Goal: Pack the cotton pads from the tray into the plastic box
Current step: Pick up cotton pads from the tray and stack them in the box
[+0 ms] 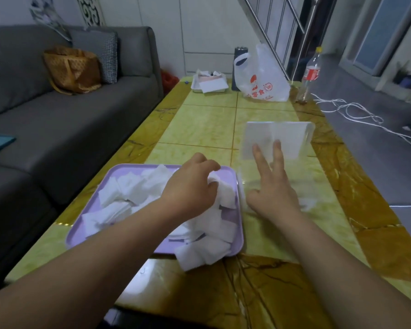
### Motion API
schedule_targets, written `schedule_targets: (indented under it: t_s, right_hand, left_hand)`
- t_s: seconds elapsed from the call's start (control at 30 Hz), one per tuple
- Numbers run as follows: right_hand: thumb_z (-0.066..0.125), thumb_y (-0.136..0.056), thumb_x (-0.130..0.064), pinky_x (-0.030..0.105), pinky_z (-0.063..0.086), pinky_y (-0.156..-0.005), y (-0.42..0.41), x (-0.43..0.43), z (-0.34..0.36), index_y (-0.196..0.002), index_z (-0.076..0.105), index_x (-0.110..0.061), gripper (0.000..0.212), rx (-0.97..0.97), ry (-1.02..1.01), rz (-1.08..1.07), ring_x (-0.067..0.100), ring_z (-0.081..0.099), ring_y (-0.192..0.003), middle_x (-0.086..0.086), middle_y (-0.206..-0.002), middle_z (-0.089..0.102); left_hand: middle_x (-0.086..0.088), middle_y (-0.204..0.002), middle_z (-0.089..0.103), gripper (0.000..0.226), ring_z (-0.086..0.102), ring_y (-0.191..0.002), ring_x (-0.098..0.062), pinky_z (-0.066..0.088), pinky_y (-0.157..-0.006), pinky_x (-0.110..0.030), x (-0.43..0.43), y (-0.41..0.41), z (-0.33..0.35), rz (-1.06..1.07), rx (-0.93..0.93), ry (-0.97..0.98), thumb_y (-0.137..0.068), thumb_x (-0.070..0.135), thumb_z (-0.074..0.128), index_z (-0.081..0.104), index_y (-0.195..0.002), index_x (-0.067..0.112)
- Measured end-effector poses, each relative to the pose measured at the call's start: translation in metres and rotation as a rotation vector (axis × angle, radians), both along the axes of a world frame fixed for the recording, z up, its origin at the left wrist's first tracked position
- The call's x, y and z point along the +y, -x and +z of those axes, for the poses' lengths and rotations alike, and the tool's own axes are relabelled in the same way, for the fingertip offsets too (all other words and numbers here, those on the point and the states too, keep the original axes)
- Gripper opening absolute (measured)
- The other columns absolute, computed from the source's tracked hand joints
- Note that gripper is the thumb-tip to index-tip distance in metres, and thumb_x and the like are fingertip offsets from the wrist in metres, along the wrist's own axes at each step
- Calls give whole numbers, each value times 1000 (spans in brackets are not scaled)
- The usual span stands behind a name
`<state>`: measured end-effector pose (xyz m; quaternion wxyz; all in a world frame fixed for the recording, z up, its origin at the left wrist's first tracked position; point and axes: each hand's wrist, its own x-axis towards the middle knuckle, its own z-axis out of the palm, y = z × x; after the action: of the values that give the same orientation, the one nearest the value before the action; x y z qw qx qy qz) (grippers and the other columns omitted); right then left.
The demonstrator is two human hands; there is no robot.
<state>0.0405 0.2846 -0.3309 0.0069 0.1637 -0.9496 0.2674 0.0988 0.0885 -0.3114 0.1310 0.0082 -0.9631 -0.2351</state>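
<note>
Table point(199, 122): yellow-green tiled top with brown marbled border; both forearms reach across its near edge.
Tray point(72, 238): lavender, shallow, lying under and to the left of the left hand.
Cotton pads point(133, 188): white squares heaped loosely across the tray; one clump hangs over the near rim, below the left forearm.
Left hand point(190, 186): palm down over the far right part of the tray, fingers curled into the heap and gripping a bunch of pads.
Right hand point(273, 188): just right of the left hand, palm down, fingers straight and spread, holding nothing; contact with the box beneath cannot be told.
Plastic box point(316, 186): clear, standing just beside the tray's right rim, directly under the right hand; a white patch shows by the right wrist, too blurred to identify.
Lid point(292, 138): clear, raised upright just beyond the right fingertips.
White dish point(210, 87): far end of the table, well beyond the left hand, holding papers.
Plastic bag point(263, 79): white with red print, well beyond the right hand; a dark cylinder point(239, 67) stands behind it.
Bottle point(311, 74): clear, red label, yellow cap, far right table corner.
Sofa point(57, 119): grey, left of the left arm, bearing an orange bag point(74, 70).
Cord point(354, 112): white, loose on the floor right of the right hand.
</note>
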Motion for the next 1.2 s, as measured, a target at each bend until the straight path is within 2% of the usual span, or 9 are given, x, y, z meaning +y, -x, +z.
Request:
schedule_targets:
  t_s: [0.07,0.17,0.3,0.43,0.53,0.6,0.8,0.93,1.2]
  right_hand:
    - [46,-66,-36,48,52,-99,2,-4,6,-160,2,-52,105,-53,-52,-2,26,25,-152,-19,-167,-26]
    - [35,-65,-43,48,30,-121,10,-10,5,-162,21,-38,98,-51,-191,-28,25,6,-158,-8,-174,-1]
    - [29,-69,-46,47,24,-125,16,-12,-2,-161,28,-30,94,-71,-276,-27,24,9,-158,-3,-173,16]
    - [33,-75,-40,49,26,-124,14,-16,-9,-153,47,-21,81,97,-203,-62,29,22,-156,8,-169,29]
    - [46,-78,-24,48,55,-88,5,-34,-13,-112,76,-11,48,418,-28,55,38,59,-121,13,-126,67]
    - [56,-81,-16,34,49,-63,-10,-45,-5,-96,77,-14,26,485,12,135,30,62,-96,4,-99,67]
    - [63,-90,-31,31,52,-72,-43,-52,16,-83,71,-27,12,-133,-126,219,16,65,-83,-11,-79,65]
    - [64,-89,-25,27,47,-67,-51,-48,8,-76,66,-26,14,-192,-173,179,14,62,-76,-10,-78,64]
    - [68,-83,-10,24,50,-77,-43,-50,-10,-100,75,-22,22,-255,-38,139,15,68,-91,-5,-96,72]
  left_hand:
    - [6,-127,52,38,63,-102,-20,55,-85,-40,-2,-4,-5,7,-13,-22,-96,28,63,62,-133,25]
    - [6,-127,53,37,63,-103,-20,55,-87,-42,-1,-2,-15,-6,-7,-44,-94,28,64,63,-131,25]
    - [5,-122,54,30,62,-101,-21,54,-87,-42,1,7,-26,-60,5,-50,-94,25,64,67,-123,22]
    - [6,-122,56,29,63,-98,-20,55,-83,-44,-4,9,-32,-99,41,-57,-95,22,61,67,-123,22]
    - [7,-121,58,31,65,-95,-18,56,-79,-44,-16,2,-33,-126,105,-77,-94,15,58,66,-123,23]
    - [8,-114,60,28,63,-88,-16,56,-78,-43,-21,-3,-27,-105,98,-63,-94,15,59,69,-119,25]
    - [9,-81,71,15,63,-76,-14,57,-72,-39,-29,-30,-17,-169,-67,-60,-86,21,63,73,-85,32]
    - [10,-85,68,4,64,-80,-14,57,-76,-38,-27,-52,-29,-148,-212,-76,-87,28,68,72,-89,27]
    - [7,-87,65,30,63,-82,-18,56,-73,-40,-25,-28,-43,-17,-266,-67,-84,46,69,55,-105,30]
